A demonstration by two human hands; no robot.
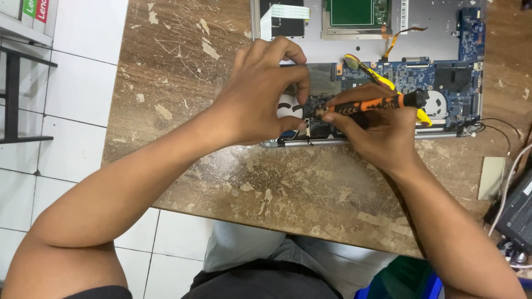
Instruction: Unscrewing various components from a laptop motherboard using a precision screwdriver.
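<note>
An opened laptop [426, 33] lies on the worn wooden table [183, 66], its blue circuit board [454, 77] bare. My right hand [377, 133] grips an orange and black screwdriver [377, 103] lying almost flat, its tip pointing left at a small dark part near the laptop's front edge. My left hand [260, 94] rests over the laptop's left side, its fingertips pinching or steadying that small part right at the screwdriver's tip. A yellow tool [371, 75] lies on the board behind the screwdriver.
Thin black wires [499, 124] trail off the laptop's right side. A beige card [491, 177] and a black device [518, 213] sit at the table's right edge. White floor tiles [77, 111] lie to the left, with a dark metal frame [12, 94].
</note>
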